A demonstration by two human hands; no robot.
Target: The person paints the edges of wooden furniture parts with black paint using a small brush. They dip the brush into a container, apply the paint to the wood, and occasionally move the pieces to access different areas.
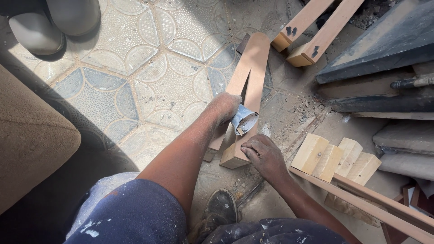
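Observation:
Two long wooden pieces lie on the patterned floor, joined at their far end and spreading toward me. My left hand is closed around a small dusty metal can, tilted over the right piece with a small stick in its mouth. My right hand rests palm down on the near end of the right wooden piece, fingers curled on its top. Both hands are dusty.
Several short pale wood blocks lie to the right, beside long wooden strips. Two more wooden bars and dark slabs sit at the top right. A brown cushion is on the left. My shoe is below.

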